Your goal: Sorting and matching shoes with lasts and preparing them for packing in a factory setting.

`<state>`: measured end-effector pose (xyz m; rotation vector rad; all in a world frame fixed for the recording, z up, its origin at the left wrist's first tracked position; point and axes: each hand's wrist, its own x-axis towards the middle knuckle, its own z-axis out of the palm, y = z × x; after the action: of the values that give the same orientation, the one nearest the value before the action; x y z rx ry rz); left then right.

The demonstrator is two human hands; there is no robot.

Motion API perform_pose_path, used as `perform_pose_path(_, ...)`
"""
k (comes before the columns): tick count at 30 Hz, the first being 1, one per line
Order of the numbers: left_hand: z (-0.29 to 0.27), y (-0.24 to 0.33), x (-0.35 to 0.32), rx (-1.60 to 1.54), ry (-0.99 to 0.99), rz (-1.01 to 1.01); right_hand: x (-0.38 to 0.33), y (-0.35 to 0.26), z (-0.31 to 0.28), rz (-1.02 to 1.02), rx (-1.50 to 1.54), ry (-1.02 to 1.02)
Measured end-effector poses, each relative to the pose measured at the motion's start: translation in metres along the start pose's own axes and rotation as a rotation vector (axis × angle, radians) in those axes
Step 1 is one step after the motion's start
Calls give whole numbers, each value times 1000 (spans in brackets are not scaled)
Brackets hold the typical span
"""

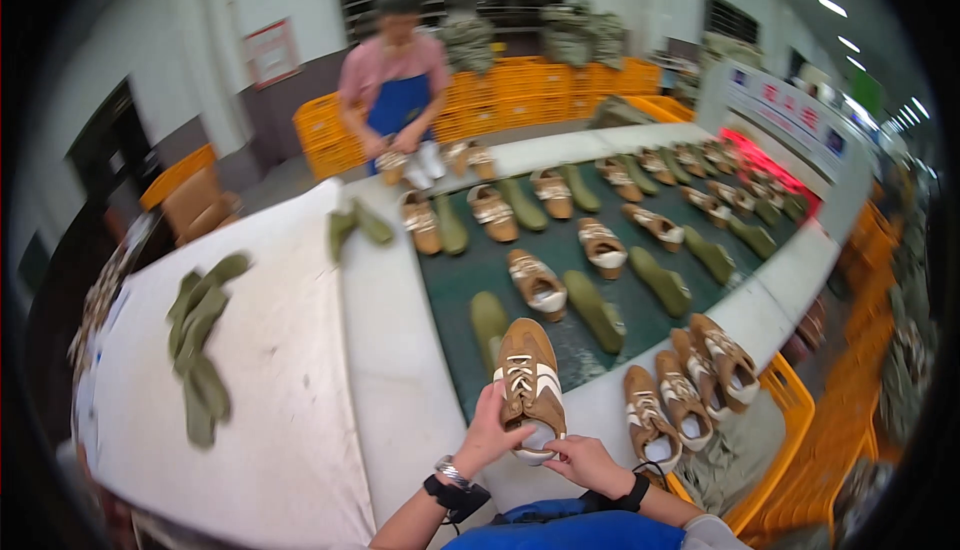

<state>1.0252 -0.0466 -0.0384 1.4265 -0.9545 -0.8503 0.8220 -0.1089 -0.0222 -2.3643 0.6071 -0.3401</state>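
Note:
A brown sneaker point(530, 365) with white stripes and pale laces is held up in front of me, toe pointing away. My left hand point(488, 430) wraps the left side of its heel end, thumb at the opening. At the back of the heel, my right hand point(590, 462) pinches the collar edge between thumb and fingers. A pale lining shows inside the shoe. Just beyond it, a green foot-shaped piece point(489, 322) lies on the dark green belt point(470, 270). Several more brown sneakers point(535, 283) and green foot-shaped pieces point(594, 310) lie in rows there.
More sneakers point(683, 398) stand on the white ledge to my right, beside a yellow crate point(790, 400). Green pieces point(200, 340) lie heaped on a white-covered table point(280, 370) at left. A co-worker point(395, 80) in a blue apron handles shoes across the belt; stacked yellow crates point(530, 90) stand behind.

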Motion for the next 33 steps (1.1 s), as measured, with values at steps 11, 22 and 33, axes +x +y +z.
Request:
perform_pose_path(11,-13,23,-126,842,425,201,21,-65,4,-176,45,-177)
perform_pose_path(22,-47,64,-142,571,666,314,45,-114,31,-411,143,296)
perform_pose_path(33,-55,87,-134,661,417,500,23,-118,9,-356,302,395)
